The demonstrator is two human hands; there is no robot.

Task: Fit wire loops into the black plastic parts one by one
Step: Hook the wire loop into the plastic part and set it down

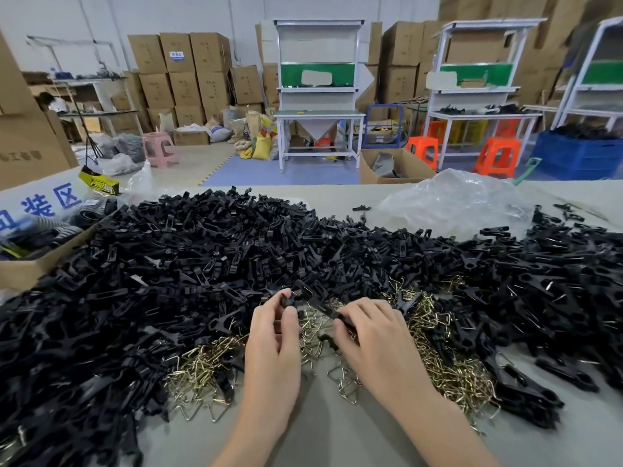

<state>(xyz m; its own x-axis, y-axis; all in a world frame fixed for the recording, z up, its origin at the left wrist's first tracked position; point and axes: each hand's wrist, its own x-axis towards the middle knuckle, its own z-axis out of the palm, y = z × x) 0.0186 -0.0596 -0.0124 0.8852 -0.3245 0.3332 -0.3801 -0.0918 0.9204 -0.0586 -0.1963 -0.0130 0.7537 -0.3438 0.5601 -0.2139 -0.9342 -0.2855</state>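
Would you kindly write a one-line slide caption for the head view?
The left hand and right hand grip a black plastic part above wire loops, amid a heap of black parts.

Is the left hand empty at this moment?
No, the left hand pinches a black plastic part between thumb and fingers, above the loose wire loops on the table.

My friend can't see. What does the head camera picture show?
The left hand and right hand each grip a black part above wire loops on a grey table. A big heap of black parts surrounds them, with cardboard boxes behind.
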